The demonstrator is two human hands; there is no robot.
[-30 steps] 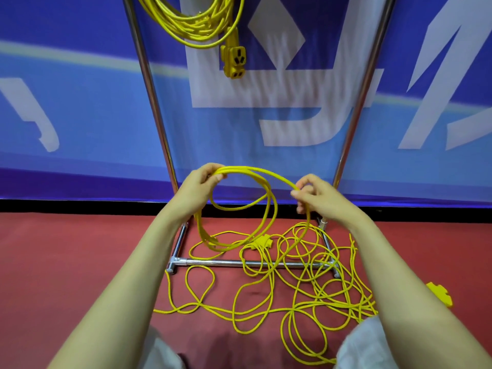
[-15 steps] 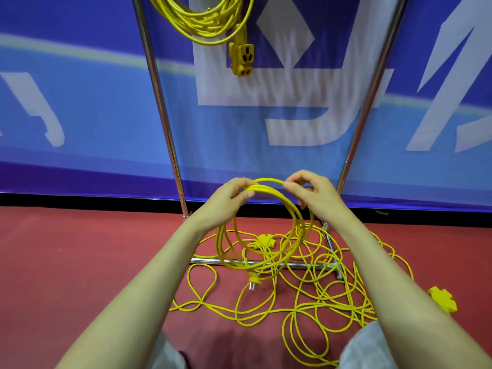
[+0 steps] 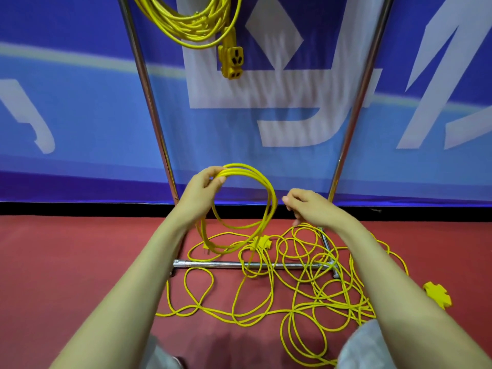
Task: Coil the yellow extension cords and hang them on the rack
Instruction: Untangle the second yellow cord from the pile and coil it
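My left hand grips the top of a small coil of yellow extension cord with a few loops, held upright in front of the rack. The coil's plug end dangles near the floor. My right hand hovers just right of the coil with loosely curled fingers, and I see no cord in it. The remaining cord lies tangled on the red floor around the rack's base bar. Another yellow coil hangs on the rack above, its socket block dangling.
Two chrome rack posts rise in front of a blue banner wall. A yellow cross-shaped socket lies on the floor at the right, and another sits within the tangle. My knees show at the bottom edge.
My right hand brought a new loop over to my left hand, let it go, and has moved right and down. The held coil gained a loop.
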